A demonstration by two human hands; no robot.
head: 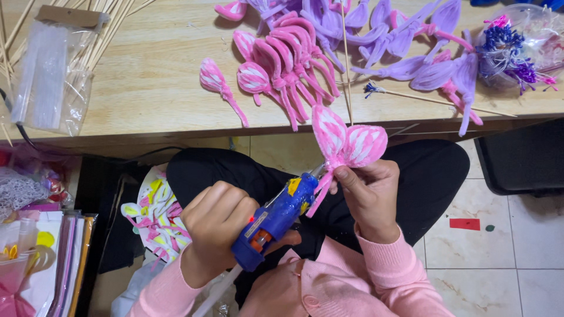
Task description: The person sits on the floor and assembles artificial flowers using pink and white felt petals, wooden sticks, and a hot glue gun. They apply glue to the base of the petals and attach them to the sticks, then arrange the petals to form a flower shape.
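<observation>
Head view, nearest first. My left hand (pixel 216 226) is clenched round the grip of the blue glue gun (pixel 276 218). The gun's long axis runs from near-left up to far-right, nozzle tip touching or just short of the base of the pink petal cluster (pixel 343 144); I cannot tell which. My right hand (pixel 370 196) is grasping that cluster by its twisted stems, fingertips (pixel 346 176) pinched just right of the nozzle. The petals stand up and away from me, fanned open above the lap.

The cluster lies right and slightly far of the gun hand; the right hand is the nearer one to it. Nozzle and pinching fingers are very close together, little margin there.

Open room: over my lap, below the table edge (pixel 176 134), which runs left to right just beyond the petals.

Farther: on the table, loose pink petals (pixel 276 64), purple petals (pixel 405 41), thin wooden skewers (pixel 437 101). Far left, a clear plastic bag (pixel 47 76).
</observation>
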